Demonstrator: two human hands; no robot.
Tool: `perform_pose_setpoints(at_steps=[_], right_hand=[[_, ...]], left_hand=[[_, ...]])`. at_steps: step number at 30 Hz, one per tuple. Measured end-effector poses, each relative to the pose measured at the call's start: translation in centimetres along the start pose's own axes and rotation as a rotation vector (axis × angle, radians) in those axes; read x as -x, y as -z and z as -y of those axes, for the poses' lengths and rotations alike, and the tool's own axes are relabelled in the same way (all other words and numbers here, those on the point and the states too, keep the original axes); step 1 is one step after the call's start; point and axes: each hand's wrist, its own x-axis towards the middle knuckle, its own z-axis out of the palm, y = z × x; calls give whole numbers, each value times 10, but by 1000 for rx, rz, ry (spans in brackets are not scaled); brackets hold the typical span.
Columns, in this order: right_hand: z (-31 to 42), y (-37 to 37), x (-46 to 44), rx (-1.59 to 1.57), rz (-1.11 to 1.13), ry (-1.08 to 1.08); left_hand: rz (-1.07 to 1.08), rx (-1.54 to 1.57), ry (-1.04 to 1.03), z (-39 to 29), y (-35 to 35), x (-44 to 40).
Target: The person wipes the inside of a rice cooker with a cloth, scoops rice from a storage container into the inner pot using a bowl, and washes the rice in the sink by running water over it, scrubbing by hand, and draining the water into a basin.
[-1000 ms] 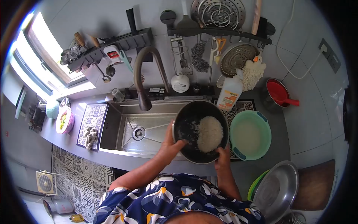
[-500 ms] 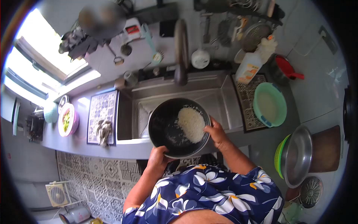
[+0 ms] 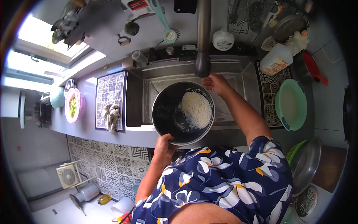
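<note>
A dark round pot (image 3: 166, 108) with white rice (image 3: 196, 110) heaped on its right side is held over the sink's front edge. My left hand (image 3: 164, 147) grips the pot's near rim, thumb over the edge and fingers underneath. My right hand (image 3: 217, 84) is off the pot, past its far right rim and just below the faucet head (image 3: 203, 66). Its fingers are partly visible, apart and pointing left, with nothing seen in them. Whether they touch the faucet or the rim, I cannot tell.
The steel sink (image 3: 238, 95) lies behind the pot. On the right stand a green basin (image 3: 278, 104) of cloudy liquid, a white jug (image 3: 276, 59) and a metal bowl (image 3: 307, 164). A patterned mat (image 3: 108, 91) with a grey cloth (image 3: 112, 117) and a pink bowl (image 3: 82, 106) are left.
My right hand has let go of the pot's right rim and moved up toward the faucet. The left hand still holds the pot. The camera view has shifted.
</note>
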Motion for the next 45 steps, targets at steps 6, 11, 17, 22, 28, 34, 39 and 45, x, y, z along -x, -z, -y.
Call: perform_pose_setpoints(at_steps=[6,11,17,22,28,34,39,45], right_hand=[[15,-35,-79,-163,7,11],[-22,-31,-148,-201,3,55],[-13,-42,-123,-193,-125,-67],[-4,-30,-128,-67,-100,-141],[-40,12,-107,-265,29,-198],[-42,28,-25,-293,-40,-167],[-31,15,22,-161,-103,-149],[-39,4,45,-81,-104,-17]], left_hand=[[-104,6,-14,-5,-22,-14],[-134,71,8,-1,-28,-30],[-199,83,34,10,-28,-34],[-153,70,-1,4,-40,-36],[-141,13,-22,7,-36,-38],[-109,15,-10,1,-44,-31],[-109,-55,-8,0,-43,-31],[-105,-100,-22,-3,-42,-33]])
